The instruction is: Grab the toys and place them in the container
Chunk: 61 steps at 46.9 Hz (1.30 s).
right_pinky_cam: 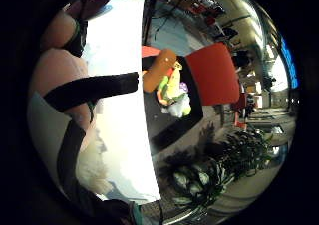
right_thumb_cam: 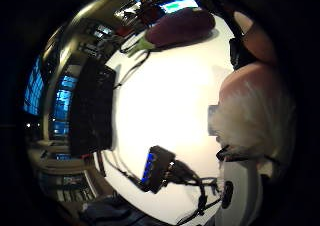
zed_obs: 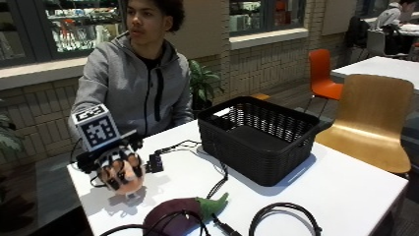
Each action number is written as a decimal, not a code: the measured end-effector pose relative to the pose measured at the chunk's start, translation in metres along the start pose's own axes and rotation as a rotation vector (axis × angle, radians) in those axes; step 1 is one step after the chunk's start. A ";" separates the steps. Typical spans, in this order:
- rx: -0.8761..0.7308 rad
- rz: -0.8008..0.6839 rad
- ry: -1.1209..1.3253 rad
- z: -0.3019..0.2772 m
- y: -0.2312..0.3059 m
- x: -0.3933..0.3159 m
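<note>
The right hand [zed_obs: 121,169] is above the near left corner of the white worktop [zed_obs: 340,189], its grip curled round a pale plush toy [zed_obs: 124,184]; the striped glove fingers hide most of that toy, so only a pinkish, fuzzy underside shows. In the thumb side palm view the same plush [right_thumb_cam: 252,111] looks white and furry against the palm, with its shape cut off by the edge. A purple eggplant toy [zed_obs: 173,216] with a green stem lies on the worktop near the front edge, just beside the hand and apart from it; a black cable crosses over it and its lower part is cut off. The black basket [zed_obs: 258,137], a rectangular mesh-walled plastic container, stands on the worktop toward the right, well apart from the hand. From the outside view its floor looks bare, though the near wall hides part of it. The little finger side palm view shows a dark tray [right_pinky_cam: 172,100] below the worktop's edge holding colourful toys, 1 orange and rounded, the others too small to make out. No writing can be read.
</note>
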State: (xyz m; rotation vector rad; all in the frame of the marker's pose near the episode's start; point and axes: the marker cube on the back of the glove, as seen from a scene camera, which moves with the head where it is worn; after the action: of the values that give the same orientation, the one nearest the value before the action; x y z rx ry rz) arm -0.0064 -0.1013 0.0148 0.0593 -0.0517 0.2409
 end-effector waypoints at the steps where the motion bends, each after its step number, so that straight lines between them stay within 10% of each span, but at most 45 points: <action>1: 0.006 -0.025 -0.028 -0.006 0.002 -0.005; 28: 0.105 -0.736 -0.076 -0.098 0.030 -0.312; 45: -0.092 -0.736 0.016 -0.080 0.021 -0.340; 61: -0.030 -0.447 0.008 -0.110 -0.053 -0.214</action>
State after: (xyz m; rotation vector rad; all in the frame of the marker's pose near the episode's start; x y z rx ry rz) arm -0.1969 -0.1960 -0.1103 0.0384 -0.0327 -0.2066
